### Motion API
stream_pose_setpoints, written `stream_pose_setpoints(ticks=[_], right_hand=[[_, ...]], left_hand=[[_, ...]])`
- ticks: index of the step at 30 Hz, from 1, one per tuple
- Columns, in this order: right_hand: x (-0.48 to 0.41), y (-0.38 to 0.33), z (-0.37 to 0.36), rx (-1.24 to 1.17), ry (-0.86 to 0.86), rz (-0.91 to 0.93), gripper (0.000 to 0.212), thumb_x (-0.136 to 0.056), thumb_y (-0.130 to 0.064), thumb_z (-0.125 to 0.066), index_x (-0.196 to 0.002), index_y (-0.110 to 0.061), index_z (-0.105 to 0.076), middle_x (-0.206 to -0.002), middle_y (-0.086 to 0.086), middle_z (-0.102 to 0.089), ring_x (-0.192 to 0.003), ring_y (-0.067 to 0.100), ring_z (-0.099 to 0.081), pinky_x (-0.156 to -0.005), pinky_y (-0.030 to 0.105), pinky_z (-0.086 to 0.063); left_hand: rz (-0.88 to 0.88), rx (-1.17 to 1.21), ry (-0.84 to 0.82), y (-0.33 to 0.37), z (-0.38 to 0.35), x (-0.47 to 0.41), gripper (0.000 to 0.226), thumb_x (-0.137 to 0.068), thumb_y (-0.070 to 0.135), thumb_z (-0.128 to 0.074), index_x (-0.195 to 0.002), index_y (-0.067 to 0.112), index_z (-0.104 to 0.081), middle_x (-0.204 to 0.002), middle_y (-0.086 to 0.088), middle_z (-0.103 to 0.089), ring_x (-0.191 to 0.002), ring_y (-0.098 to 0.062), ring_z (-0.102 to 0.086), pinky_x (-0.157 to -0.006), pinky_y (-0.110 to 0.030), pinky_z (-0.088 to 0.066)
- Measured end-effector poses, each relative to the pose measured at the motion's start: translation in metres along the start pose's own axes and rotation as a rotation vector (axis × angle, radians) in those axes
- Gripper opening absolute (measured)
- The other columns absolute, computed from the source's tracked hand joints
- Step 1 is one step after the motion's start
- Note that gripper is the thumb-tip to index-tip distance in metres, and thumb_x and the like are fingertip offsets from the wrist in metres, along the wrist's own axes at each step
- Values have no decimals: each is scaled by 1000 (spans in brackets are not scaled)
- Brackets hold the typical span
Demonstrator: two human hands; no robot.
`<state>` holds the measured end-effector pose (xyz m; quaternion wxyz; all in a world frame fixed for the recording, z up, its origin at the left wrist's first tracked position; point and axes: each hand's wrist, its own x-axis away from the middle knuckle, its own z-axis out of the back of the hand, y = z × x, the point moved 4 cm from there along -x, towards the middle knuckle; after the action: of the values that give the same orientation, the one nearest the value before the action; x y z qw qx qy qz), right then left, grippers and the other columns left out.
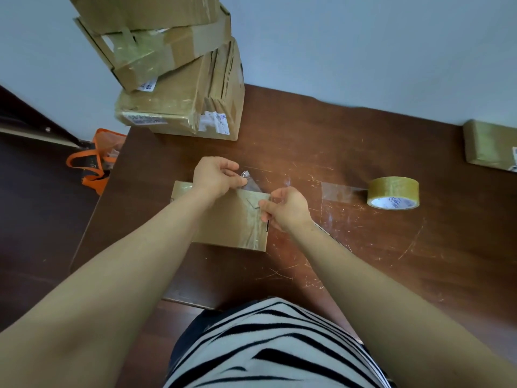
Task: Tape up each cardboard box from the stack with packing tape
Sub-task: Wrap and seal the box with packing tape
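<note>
A small flat cardboard box [223, 222] lies on the brown table [363, 247] in front of me. A strip of clear tape [250, 186] runs over its right end and sticks up past the far edge. My left hand [215, 175] pinches the raised far end of that strip. At the box's right edge, my right hand [285, 208] pinches the tape. The roll of packing tape [393, 193] stands to the right, with a short loose tail stuck flat to the table.
A leaning stack of taped cardboard boxes [179, 79] stands at the table's far left corner. Another taped box [492, 145] lies at the far right edge. An orange bag [95, 161] sits on the floor left of the table. A pale wall is behind.
</note>
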<state>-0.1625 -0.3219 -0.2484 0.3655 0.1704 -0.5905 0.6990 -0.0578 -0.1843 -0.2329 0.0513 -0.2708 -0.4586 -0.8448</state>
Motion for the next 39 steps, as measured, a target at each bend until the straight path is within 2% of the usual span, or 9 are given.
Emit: stream_pose_setpoints(ticks=[7, 13, 20, 23, 29, 31, 33, 37, 39], right_hand=[[-5, 7, -2, 122, -6, -3, 22, -91, -18, -64, -99, -12, -44, -59, 3, -64, -26, 2, -38, -31, 15, -30], [-9, 11, -3, 159, -19, -12, 22, -91, -20, -64, -94, -15, -42, -58, 1, -64, -26, 0, -41, -32, 15, -30], [-16, 12, -3, 304, -7, 27, 23, -91, -26, -63, -82, -20, -42, -45, -5, -62, -34, 9, -44, -46, 27, -41], [-14, 14, -1, 438, 15, 60, 29, -90, -38, -61, -76, -20, -42, -49, -2, -60, -36, 9, -45, -57, 33, -48], [-7, 26, 4, 459, 40, 48, 42, -86, -56, -59, -71, -20, -41, -52, -3, -58, -40, 10, -47, -58, 33, -47], [-9, 27, 4, 446, 41, 57, 43, -85, -56, -59, -70, -20, -41, -52, -3, -58, -40, 11, -47, -60, 35, -50], [-11, 29, 5, 410, 32, 58, 45, -84, -56, -61, -69, -20, -40, -51, -2, -57, -40, 12, -46, -62, 37, -52], [-14, 32, 5, 341, 2, 32, 46, -81, -56, -65, -68, -19, -41, -49, -3, -56, -39, 11, -44, -60, 34, -47], [-15, 33, 5, 328, 1, 32, 47, -81, -56, -65, -68, -18, -41, -49, -3, -55, -40, 11, -44, -59, 33, -45]], left_hand=[[41, -37, -29, -9, -4, -8, 37, -68, 10, -86, -100, 11, -68, -74, 1, -71, -79, -13, -68, -87, -27, -51], [5, -105, -26, -10, -7, -9, 38, -70, 14, -85, -104, 13, -69, -78, 2, -72, -83, -11, -67, -82, -23, -48], [14, -146, -23, -12, -9, -12, 37, -71, 18, -85, -104, 13, -69, -74, 6, -69, -77, -6, -65, -71, -17, -44], [4, -160, -27, -12, -8, -12, 39, -73, 19, -83, -108, 13, -68, -79, 5, -71, -81, -8, -65, -79, -21, -46], [-53, -291, -16, -14, -14, -12, 38, -84, 29, -73, -121, 23, -65, -96, 8, -70, -103, -14, -62, -96, -40, -48], [-160, -499, 37, -9, -17, -10, 38, -89, 32, -66, -127, 26, -61, -111, 5, -66, -116, -20, -52, -97, -40, -43], [-346, -668, 113, -6, -20, -5, 31, -92, 28, -61, -123, 25, -65, -119, -2, -62, -115, -27, -47, -92, -38, -38], [-779, -704, 204, -14, -16, 10, 26, -84, 11, -53, -95, 9, -76, -93, -11, -67, -87, -38, -61, -71, -38, -47], [-916, -776, 144, -16, -20, 17, 36, -85, 13, -43, -103, 5, -73, -100, -12, -70, -91, -35, -64, -79, -42, -51]])
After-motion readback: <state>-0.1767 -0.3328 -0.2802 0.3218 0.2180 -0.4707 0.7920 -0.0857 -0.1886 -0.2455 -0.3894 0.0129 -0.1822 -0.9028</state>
